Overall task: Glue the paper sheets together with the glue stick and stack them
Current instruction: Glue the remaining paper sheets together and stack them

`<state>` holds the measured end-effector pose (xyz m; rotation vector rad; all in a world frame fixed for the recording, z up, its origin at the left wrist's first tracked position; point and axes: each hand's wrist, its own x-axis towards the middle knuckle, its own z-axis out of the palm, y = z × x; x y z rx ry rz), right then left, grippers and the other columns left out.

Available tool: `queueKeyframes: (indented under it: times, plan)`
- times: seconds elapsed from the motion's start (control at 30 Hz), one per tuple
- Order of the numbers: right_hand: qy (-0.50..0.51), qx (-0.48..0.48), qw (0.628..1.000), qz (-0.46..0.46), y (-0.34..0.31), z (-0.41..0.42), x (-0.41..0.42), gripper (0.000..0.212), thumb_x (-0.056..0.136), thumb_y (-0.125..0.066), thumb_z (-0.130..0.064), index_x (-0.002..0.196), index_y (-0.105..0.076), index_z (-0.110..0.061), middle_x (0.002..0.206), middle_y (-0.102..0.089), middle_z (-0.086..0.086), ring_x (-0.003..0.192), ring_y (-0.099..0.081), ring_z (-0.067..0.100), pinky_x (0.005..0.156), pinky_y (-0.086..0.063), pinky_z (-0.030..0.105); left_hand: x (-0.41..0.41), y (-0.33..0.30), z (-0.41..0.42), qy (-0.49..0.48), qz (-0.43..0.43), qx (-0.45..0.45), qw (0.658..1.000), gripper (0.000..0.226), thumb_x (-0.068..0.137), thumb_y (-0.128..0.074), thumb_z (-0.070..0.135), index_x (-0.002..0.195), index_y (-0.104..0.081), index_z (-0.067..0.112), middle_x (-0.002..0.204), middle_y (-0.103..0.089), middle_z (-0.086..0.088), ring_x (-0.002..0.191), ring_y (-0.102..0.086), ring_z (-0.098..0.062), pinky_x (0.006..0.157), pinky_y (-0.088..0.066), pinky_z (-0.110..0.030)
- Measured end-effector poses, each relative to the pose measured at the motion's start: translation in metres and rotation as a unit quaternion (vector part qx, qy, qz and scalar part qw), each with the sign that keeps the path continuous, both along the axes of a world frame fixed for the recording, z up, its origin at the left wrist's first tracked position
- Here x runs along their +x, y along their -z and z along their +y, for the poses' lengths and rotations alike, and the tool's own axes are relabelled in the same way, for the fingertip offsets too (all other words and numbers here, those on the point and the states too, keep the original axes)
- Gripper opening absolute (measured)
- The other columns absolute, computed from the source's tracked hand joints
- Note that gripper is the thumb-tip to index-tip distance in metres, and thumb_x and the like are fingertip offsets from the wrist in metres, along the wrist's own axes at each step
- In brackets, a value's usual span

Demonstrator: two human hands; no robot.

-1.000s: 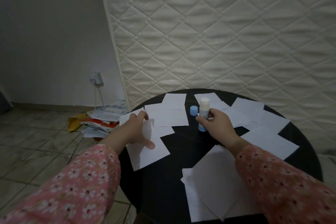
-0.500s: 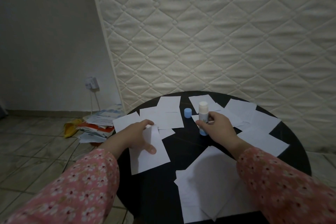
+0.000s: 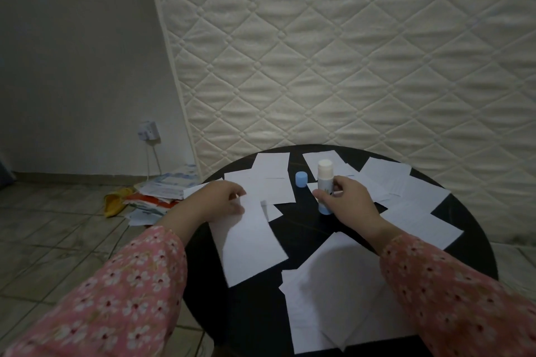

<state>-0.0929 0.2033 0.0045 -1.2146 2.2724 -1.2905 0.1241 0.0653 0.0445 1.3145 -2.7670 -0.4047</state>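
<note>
On the round black table my right hand grips an uncapped glue stick, upright, white with a blue base. Its blue cap stands just left of it. My left hand pinches the top edge of a white paper sheet lying at the table's left side. A stack of white sheets lies at the near edge. Several loose sheets are scattered over the far half.
A quilted mattress leans against the wall behind the table. On the tiled floor to the left lie a pile of papers and packets and a yellow item. A wall socket with a cable is above them.
My left hand has drawn the sheet a little toward me and to the right. The right hand keeps the glue stick upright in about the same place. The camera shifted slightly.
</note>
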Motion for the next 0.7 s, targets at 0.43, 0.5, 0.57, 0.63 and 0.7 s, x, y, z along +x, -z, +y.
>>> queueKeyframes:
  times: [0.43,0.5,0.57,0.63,0.7]
  plan:
    - [0.006,0.014,1.0,0.005,0.009,0.029,-0.025,0.043,0.085,-0.068,-0.041,0.119,-0.058,-0.016,0.102,-0.057,-0.006,0.09,-0.055,0.008,0.08,-0.045,0.026,-0.058,0.045,0.019,-0.126,0.193,0.079,0.97,0.05,0.089,-0.06,0.02,0.134,-0.039,0.024,0.119,-0.058,-0.014,0.097,-0.055,-0.024,0.081,-0.041,-0.03]
    - [0.006,0.015,1.0,0.013,0.01,0.032,-0.029,0.038,0.085,-0.068,-0.041,0.113,-0.06,-0.017,0.099,-0.059,-0.004,0.086,-0.056,0.008,0.078,-0.047,0.027,-0.061,0.046,0.025,-0.103,0.114,0.001,0.988,0.057,0.088,-0.062,0.026,0.138,-0.036,0.024,0.128,-0.05,-0.012,0.11,-0.054,-0.027,0.086,-0.044,-0.035]
    - [0.006,0.015,1.0,0.015,0.011,0.035,-0.033,0.034,0.085,-0.068,-0.041,0.109,-0.06,-0.018,0.099,-0.06,-0.003,0.085,-0.056,0.008,0.079,-0.048,0.028,-0.064,0.042,0.035,-0.077,0.113,-0.086,0.987,0.063,0.087,-0.064,0.033,0.141,-0.033,0.024,0.136,-0.036,-0.009,0.121,-0.046,-0.027,0.094,-0.044,-0.038]
    - [0.008,0.013,1.0,0.017,0.011,0.037,-0.034,0.033,0.085,-0.068,-0.041,0.108,-0.06,-0.018,0.098,-0.061,-0.003,0.084,-0.057,0.008,0.079,-0.049,0.029,-0.071,0.037,0.05,-0.008,0.151,-0.112,0.982,0.056,0.086,-0.064,0.04,0.136,-0.044,0.025,0.13,-0.04,-0.004,0.119,-0.045,-0.023,0.096,-0.043,-0.036]
    - [0.009,0.01,1.0,0.025,0.011,0.039,-0.034,0.034,0.085,-0.068,-0.04,0.109,-0.062,-0.017,0.098,-0.062,-0.002,0.084,-0.057,0.009,0.077,-0.047,0.028,-0.076,0.034,0.068,0.089,0.125,-0.049,0.987,0.046,0.082,-0.064,0.052,0.121,-0.061,0.027,0.115,-0.051,0.003,0.109,-0.051,-0.015,0.092,-0.045,-0.031]
